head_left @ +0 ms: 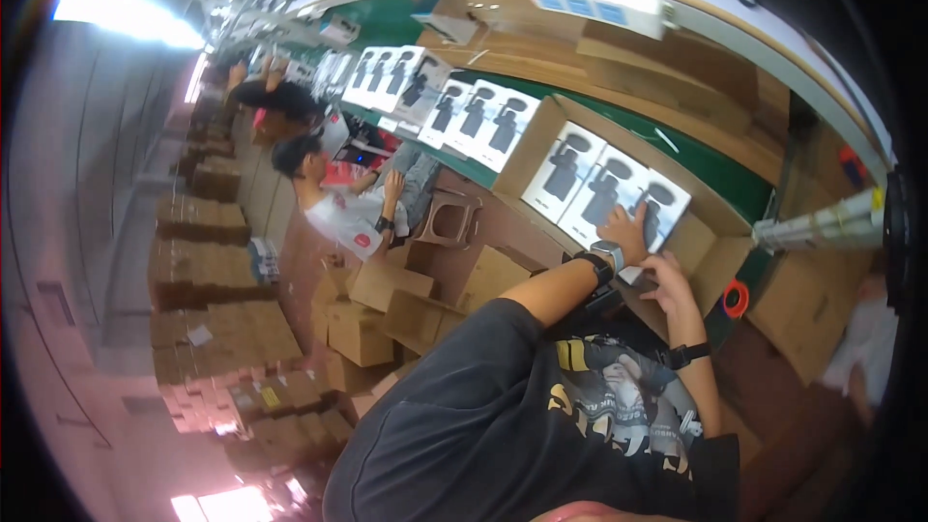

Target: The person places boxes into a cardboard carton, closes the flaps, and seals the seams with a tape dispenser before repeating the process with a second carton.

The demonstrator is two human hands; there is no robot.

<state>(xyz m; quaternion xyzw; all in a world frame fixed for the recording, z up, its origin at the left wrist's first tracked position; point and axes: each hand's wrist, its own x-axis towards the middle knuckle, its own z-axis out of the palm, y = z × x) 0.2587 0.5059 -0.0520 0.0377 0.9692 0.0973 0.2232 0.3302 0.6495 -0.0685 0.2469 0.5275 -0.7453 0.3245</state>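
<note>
An open cardboard carton holds a row of white boxes, each with a dark handheld device pictured on its face. My left hand, with a watch on its wrist, lies over the rightmost white box with fingers stretched onto its face. Beside it, my right hand is at that box's near end, thumb and fingers apart and slightly bent. The fingertips of the right hand are partly hidden. The middle white box and the left white box sit next to it in the carton.
More white boxes stand along the green bench left of the carton. An orange-red tape roll is near my right wrist. Open cartons and a stool are on the floor, left. A seated person is farther along the bench.
</note>
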